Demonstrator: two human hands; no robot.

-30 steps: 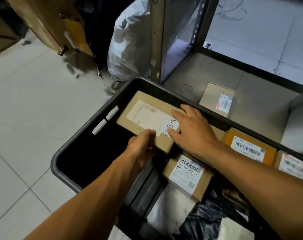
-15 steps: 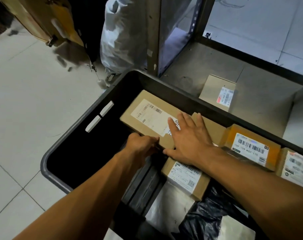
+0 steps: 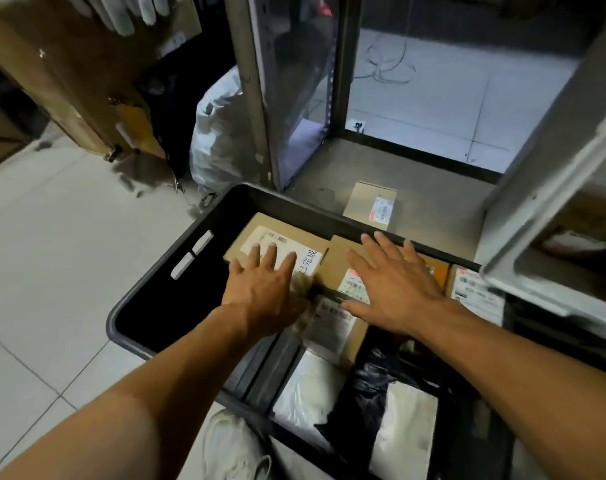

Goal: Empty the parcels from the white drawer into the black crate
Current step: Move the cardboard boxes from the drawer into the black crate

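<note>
Parcel flat in black crate, left hand flat on it.

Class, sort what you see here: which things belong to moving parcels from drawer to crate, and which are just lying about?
Job:
black plastic crate
white plastic drawer
long brown cardboard parcel
left hand
right hand

Lying about:
small cardboard box on the shelf base
white plastic sack
white shoe

the left hand covers part of the label on the long cardboard parcel. the right hand hides most of the neighbouring box, and the white drawer runs off the right edge.
</note>
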